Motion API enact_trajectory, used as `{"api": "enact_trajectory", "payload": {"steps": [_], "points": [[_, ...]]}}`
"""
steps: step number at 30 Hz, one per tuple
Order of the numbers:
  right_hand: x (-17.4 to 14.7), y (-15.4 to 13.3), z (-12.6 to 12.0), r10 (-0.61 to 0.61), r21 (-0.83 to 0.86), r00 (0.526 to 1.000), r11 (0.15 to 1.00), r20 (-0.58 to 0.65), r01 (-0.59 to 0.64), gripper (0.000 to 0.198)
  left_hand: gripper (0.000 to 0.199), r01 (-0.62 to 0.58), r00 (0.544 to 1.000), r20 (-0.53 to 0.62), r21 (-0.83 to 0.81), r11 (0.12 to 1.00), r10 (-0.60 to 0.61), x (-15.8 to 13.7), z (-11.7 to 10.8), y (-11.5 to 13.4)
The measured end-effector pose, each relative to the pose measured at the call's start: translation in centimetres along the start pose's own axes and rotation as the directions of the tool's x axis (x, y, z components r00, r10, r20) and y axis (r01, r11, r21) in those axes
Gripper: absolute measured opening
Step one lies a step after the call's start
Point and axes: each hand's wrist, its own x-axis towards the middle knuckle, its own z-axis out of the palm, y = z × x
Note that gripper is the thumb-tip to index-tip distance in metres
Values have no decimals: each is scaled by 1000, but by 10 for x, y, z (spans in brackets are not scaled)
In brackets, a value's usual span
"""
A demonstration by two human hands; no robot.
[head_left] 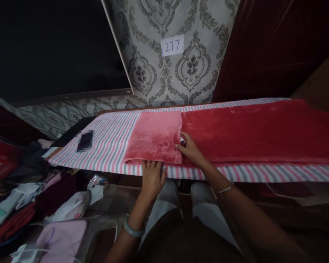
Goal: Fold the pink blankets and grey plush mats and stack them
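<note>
A long red plush blanket [252, 135] lies across a pink, grey and white striped cloth [109, 138]. At its left end a lighter pink panel [159, 128] is folded over, its right edge lying on the red part. My right hand [190, 149] pinches that right edge between thumb and fingers, beside a small white tag [182, 140]. At the front edge of the pink panel, my left hand [152, 177] rests with its fingers stretched out on the fabric. The fabric under both hands is partly hidden.
A large dark screen [55, 47] stands behind at left. A paper marked 277 [172, 45] is on the patterned wall. A dark pixelated patch [85, 141] shows on the striped cloth. Clothes [55, 193] and a pink-seated chair [63, 237] are at lower left.
</note>
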Motion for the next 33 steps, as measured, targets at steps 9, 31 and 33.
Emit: {"api": "enact_trajectory", "payload": {"steps": [9, 31, 33], "points": [[-10, 13, -12, 135, 157, 990, 978, 33, -139, 65, 27, -74, 994, -86, -89, 993, 66, -2, -7, -5], [-41, -15, -14, 104, 441, 953, 868, 285, -227, 97, 26, -168, 946, -323, -376, 911, 41, 48, 3, 29], [-45, -17, -16, 142, 445, 945, 855, 293, -266, 97, 29, -210, 946, -306, -316, 925, 111, 45, 8, 32]]}}
